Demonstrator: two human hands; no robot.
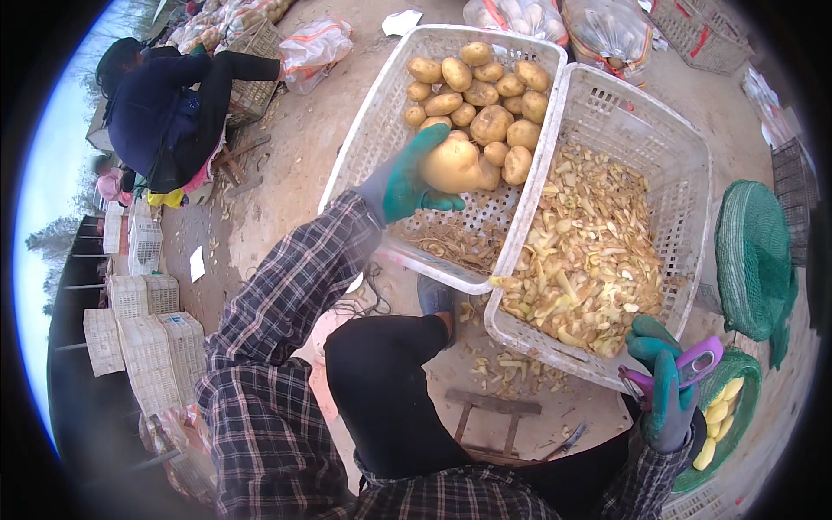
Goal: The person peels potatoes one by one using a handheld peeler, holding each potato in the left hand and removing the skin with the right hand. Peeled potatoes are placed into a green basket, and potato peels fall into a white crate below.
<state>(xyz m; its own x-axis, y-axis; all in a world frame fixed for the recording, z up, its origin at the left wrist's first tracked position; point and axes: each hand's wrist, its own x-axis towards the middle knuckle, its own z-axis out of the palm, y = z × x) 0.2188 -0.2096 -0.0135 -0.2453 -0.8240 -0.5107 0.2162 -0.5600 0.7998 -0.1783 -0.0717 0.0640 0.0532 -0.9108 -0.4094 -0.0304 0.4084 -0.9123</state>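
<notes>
My left hand (416, 175), in a green-coated glove, is closed around a large unpeeled potato (448, 168) over a white plastic crate (364, 149). Many unpeeled potatoes (481, 93) lie in the far part of that crate, with loose dirt and root bits at its near end. My right hand (666, 390), gloved alike, grips a purple peeler (699, 363) near the near right corner of a second white crate (676, 136). Potato peelings (585, 253) fill much of this crate. Peeled potatoes (718, 416) lie in a green mesh bag (747, 422) to the right of my right hand.
A knife (572, 439) lies on the ground beside a small wooden stool (494, 403). Another green mesh bag (754, 260) stands at the right. Filled plastic bags (608, 39) sit beyond the crates. A seated person (156, 117) is at upper left, above stacked crates (149, 344).
</notes>
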